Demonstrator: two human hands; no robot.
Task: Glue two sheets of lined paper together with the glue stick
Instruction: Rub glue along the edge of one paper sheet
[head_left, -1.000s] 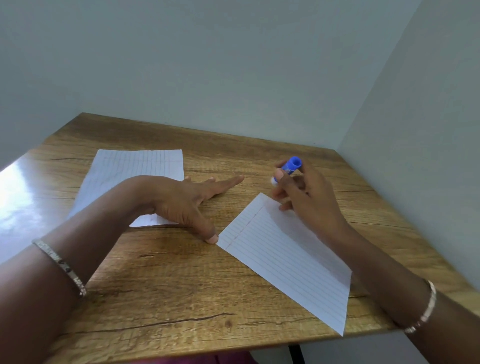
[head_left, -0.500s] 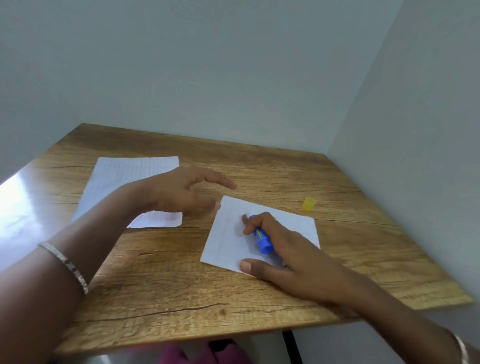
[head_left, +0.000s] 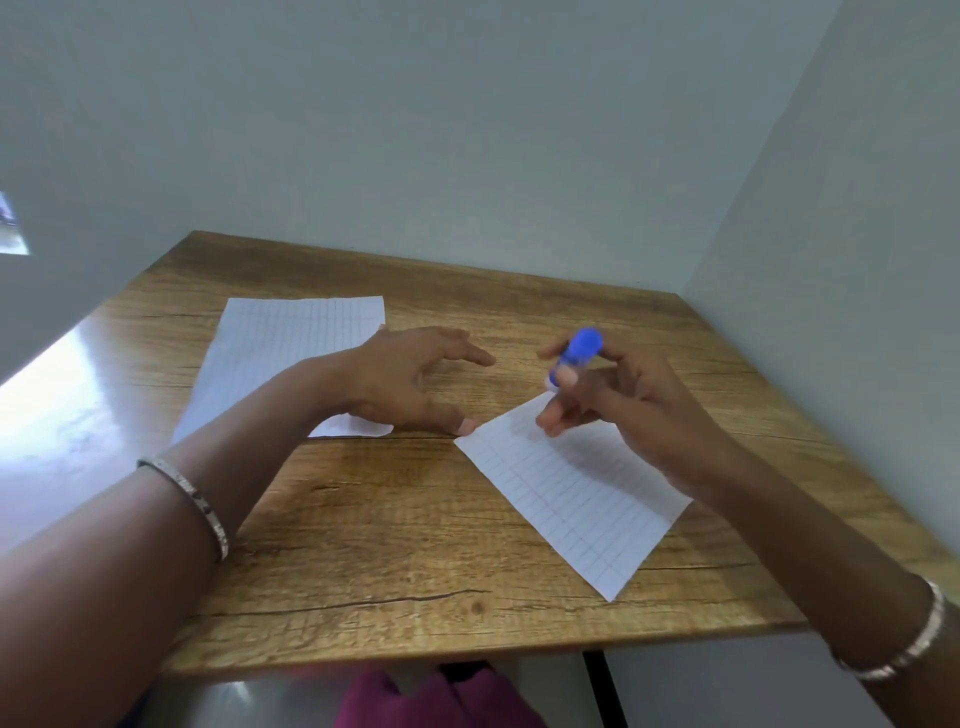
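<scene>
Two sheets of lined paper lie on the wooden table (head_left: 395, 545). One sheet (head_left: 275, 348) is at the far left, partly under my left forearm. The other sheet (head_left: 571, 493) lies slanted at the right. My right hand (head_left: 618, 410) grips a blue glue stick (head_left: 576, 356) tilted over the far corner of the right sheet, its white tip pointing down at the table near that corner. My left hand (head_left: 410, 379) hovers with fingers spread, its thumb tip touching the table right by the left corner of the right sheet.
Walls close the table in at the back and on the right. The table's near edge (head_left: 467, 654) runs below the papers. A magenta cloth (head_left: 431, 699) shows under the near edge. Both wrists wear silver bracelets.
The right hand lifted the glue stick from lying flat on the sheet to its far corner. The right sheet now lies slanted. The yellow cap seen before is out of sight.
</scene>
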